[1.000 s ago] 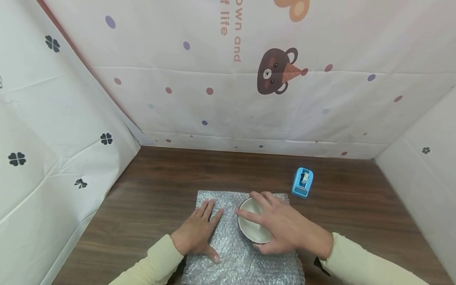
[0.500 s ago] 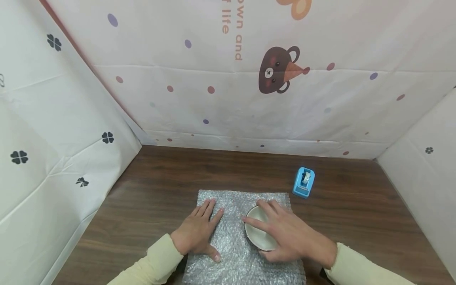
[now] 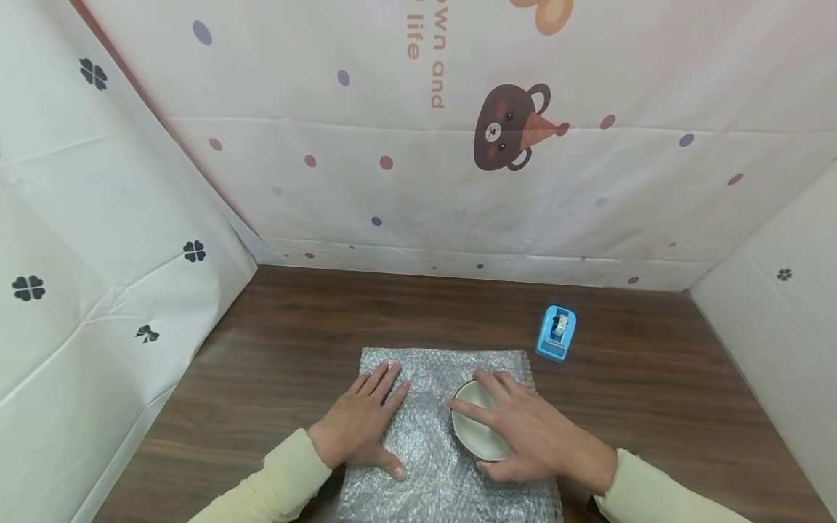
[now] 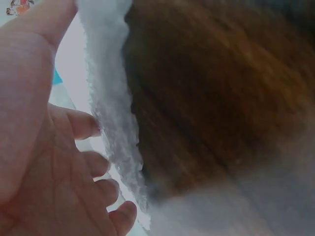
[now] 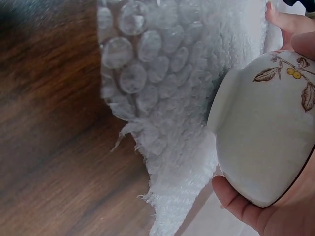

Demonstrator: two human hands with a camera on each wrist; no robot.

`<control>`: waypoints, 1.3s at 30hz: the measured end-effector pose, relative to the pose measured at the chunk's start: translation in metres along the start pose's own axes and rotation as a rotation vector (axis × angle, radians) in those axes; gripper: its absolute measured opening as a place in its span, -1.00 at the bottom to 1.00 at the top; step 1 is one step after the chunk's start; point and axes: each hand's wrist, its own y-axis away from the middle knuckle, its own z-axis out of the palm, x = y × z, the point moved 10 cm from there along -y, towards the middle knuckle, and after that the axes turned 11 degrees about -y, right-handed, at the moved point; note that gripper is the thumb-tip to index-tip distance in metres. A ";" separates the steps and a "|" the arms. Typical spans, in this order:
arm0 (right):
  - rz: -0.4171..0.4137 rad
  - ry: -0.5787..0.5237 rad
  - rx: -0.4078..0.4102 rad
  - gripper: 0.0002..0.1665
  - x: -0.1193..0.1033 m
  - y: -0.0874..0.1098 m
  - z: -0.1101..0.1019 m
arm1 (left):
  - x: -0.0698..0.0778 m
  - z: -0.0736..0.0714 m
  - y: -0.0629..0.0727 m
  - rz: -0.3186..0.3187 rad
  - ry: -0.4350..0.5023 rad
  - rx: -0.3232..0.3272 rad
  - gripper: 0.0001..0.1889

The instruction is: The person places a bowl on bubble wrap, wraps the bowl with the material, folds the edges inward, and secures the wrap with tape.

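Note:
A sheet of bubble wrap lies on the table under both hands. On its right half stands a white bowl with a dark rim. In the right wrist view the outer side of the bowl shows brown leaves and yellow berries. My right hand reaches over the bowl from the right and grips it, thumb at the near rim and fingers spread across to the far rim. My left hand rests on the left part of the bubble wrap, fingers straight and spread.
A blue tape dispenser stands on the dark wooden table, behind and right of the bubble wrap. Printed white sheets hang at the back and along both sides of the table.
My right hand has shifted the bowl a little to the right and toward me over the bubble wrap, then stayed almost still. My left hand has kept its place.

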 end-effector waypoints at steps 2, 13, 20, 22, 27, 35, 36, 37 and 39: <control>0.001 0.004 -0.001 0.03 -0.001 0.000 0.002 | 0.001 0.000 0.001 0.012 -0.017 0.008 0.36; 0.029 0.005 -0.011 0.05 -0.002 0.003 0.007 | 0.001 0.001 0.001 0.048 -0.006 0.043 0.39; 0.032 0.003 -0.007 0.05 -0.001 0.004 0.010 | 0.002 -0.002 0.003 0.058 0.009 0.063 0.38; 0.032 0.006 -0.006 0.05 -0.002 0.005 0.010 | 0.002 -0.002 0.002 0.059 0.006 0.065 0.38; 0.040 0.012 -0.010 0.04 -0.001 0.007 0.010 | 0.002 -0.001 0.002 0.055 0.008 0.050 0.39; 0.069 -0.003 -0.033 0.15 0.001 0.011 0.009 | 0.001 -0.001 0.002 0.051 0.013 0.036 0.40; 0.071 -0.002 -0.036 0.18 0.001 0.012 0.009 | 0.001 -0.001 0.001 0.051 0.013 0.038 0.40; 0.073 -0.003 -0.039 0.21 0.002 0.012 0.009 | 0.001 -0.001 0.001 0.051 0.012 0.040 0.40; 0.079 -0.010 -0.048 0.25 0.003 0.013 0.010 | 0.001 -0.001 0.001 0.051 0.011 0.042 0.40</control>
